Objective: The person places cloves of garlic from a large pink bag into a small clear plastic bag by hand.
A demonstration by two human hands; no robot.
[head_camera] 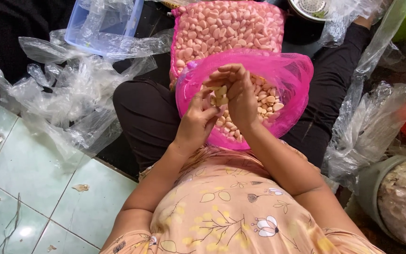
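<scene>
Pinched between both hands, one garlic clove sits over the pink mesh bag on your lap; your left hand and right hand are closed on it. Behind, a big peeled heap looks finished, though plenty remains in the bag.

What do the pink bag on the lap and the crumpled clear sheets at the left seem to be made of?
The pink bag looks like fine plastic mesh: see-through and slightly glossy. The crumpled clear sheets look like thin plastic film: transparent, wrinkled, shiny.
</scene>
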